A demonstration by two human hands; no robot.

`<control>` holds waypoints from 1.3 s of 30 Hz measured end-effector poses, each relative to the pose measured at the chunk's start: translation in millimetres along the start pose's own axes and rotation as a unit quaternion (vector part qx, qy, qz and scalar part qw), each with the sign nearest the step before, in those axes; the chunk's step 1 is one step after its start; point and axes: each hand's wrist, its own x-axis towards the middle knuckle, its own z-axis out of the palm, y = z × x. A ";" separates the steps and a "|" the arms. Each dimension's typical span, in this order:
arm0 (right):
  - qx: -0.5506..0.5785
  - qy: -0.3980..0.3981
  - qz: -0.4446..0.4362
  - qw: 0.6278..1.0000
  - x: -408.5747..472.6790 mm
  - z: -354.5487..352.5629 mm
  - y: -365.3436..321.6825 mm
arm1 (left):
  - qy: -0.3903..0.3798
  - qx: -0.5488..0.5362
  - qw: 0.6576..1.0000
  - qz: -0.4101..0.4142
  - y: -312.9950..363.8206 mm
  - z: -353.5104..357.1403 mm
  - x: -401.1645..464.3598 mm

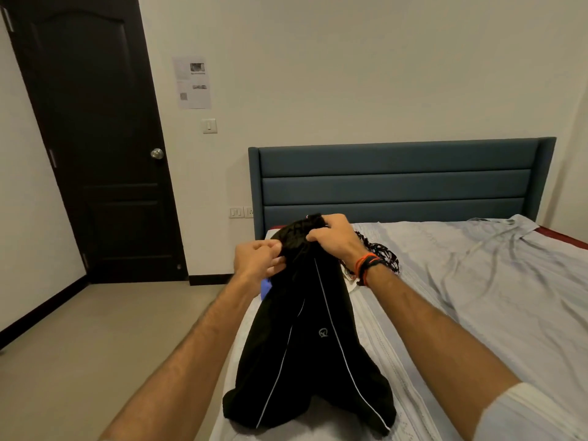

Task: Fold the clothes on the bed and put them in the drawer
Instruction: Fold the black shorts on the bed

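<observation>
A pair of black shorts (305, 345) with thin white side stripes and a small white logo hangs over the left edge of the bed (477, 313). My left hand (257, 257) pinches the waistband at its left side. My right hand (334, 237) grips the waistband at the top right, fingers curled into the cloth. The leg ends of the shorts rest on the sheet near me. Behind my right wrist lies a dark patterned garment (381, 251) with a white one (350, 281) under it. A bit of blue cloth (265, 288) peeks out below my left hand.
The bed has a grey-blue wrinkled sheet and a blue padded headboard (397, 179). A dark door (95, 138) stands shut at the left, with grey floor (95, 345) between it and the bed. No drawer is in view.
</observation>
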 end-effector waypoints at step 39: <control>0.227 0.032 0.078 0.970 -9.6 -60.2 -29.2 | 0.026 0.141 0.977 0.159 58.0 -22.8 -12.2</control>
